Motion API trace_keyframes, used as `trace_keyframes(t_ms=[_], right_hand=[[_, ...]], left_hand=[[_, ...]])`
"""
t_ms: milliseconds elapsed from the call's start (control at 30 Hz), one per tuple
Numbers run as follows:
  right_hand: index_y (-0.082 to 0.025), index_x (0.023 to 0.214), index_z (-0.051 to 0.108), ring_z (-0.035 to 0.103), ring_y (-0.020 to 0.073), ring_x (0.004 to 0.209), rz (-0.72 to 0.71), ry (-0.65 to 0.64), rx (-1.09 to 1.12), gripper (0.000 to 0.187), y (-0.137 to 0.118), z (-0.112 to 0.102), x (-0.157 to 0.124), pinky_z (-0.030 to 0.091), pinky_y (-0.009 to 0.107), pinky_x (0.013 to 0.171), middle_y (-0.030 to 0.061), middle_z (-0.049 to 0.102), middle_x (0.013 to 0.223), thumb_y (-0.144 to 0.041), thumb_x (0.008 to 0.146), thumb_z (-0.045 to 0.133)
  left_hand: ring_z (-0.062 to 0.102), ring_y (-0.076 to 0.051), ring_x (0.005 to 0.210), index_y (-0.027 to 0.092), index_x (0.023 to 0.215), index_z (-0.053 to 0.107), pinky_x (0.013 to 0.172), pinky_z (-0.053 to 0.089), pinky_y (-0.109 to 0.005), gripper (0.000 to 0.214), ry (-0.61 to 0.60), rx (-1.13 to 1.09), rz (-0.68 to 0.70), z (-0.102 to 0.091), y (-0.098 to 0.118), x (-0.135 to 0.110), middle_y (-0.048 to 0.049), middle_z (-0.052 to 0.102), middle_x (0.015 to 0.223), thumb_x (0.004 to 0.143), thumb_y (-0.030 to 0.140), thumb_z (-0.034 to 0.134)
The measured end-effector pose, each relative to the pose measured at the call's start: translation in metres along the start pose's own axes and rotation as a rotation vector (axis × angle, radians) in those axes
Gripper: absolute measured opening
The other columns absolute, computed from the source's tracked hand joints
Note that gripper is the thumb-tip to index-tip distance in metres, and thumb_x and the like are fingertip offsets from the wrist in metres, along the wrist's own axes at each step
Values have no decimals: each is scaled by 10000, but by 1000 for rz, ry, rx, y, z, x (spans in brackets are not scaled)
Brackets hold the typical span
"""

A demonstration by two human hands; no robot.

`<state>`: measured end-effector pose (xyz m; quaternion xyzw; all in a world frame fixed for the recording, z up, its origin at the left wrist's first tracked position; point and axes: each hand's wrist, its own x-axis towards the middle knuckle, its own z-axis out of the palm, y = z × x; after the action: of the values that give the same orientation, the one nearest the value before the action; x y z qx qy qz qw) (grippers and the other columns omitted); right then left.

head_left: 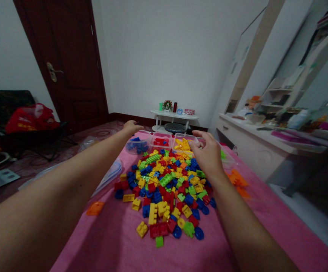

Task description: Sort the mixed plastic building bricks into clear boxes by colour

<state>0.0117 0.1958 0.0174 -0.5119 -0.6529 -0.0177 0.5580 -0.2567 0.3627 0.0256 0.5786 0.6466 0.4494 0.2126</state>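
Note:
A big heap of red, yellow, blue and green toy bricks (166,192) lies on a pink cloth (118,241). Behind it stand clear tubs: one with blue bricks (137,145), one with red bricks (161,141), one with yellow bricks (182,144). My left hand (131,126) is stretched out above the blue tub's far rim, with its fingers hidden behind the back of the hand. My right hand (206,153) hovers over the heap's far right side, near the yellow tub, fingers apart and loosely curled with nothing seen in them.
Orange pieces lie on the cloth at the left (95,208) and right (237,179). A clear plastic lid (111,172) sits at the cloth's left edge. A white low table (173,115), a white dresser (251,141), a dark door (67,56) and a chair with a red bag (30,118) surround it.

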Motion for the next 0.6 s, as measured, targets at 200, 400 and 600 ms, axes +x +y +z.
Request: trace_keyframes(t_ms=[200, 400, 600], right_hand=[[-151, 1015, 643, 550, 96, 565, -4, -4, 15, 285, 0, 1, 0, 483, 269, 604, 86, 621, 1027, -248, 758, 565], [-160, 953, 671, 567, 115, 604, 23, -6, 53, 239, 3, -1, 2, 483, 261, 583, 80, 627, 990, -241, 762, 552], [-160, 877, 687, 579, 123, 625, 61, -3, 64, 202, 9, -4, 4, 484, 244, 575, 70, 647, 932, -236, 767, 536]], left_hand=[[515, -280, 1153, 136, 1091, 651, 1015, 347, -325, 406, -56, 370, 408, 43, -3, -2, -146, 612, 1170, 702, 254, 650], [591, -207, 1029, 164, 1060, 678, 910, 397, -239, 378, -297, 322, 451, 115, 9, -6, -111, 668, 1098, 709, 85, 561], [610, -180, 679, 132, 598, 677, 681, 423, -219, 190, -432, 322, 371, 155, 8, -2, -35, 641, 575, 540, -26, 588]])
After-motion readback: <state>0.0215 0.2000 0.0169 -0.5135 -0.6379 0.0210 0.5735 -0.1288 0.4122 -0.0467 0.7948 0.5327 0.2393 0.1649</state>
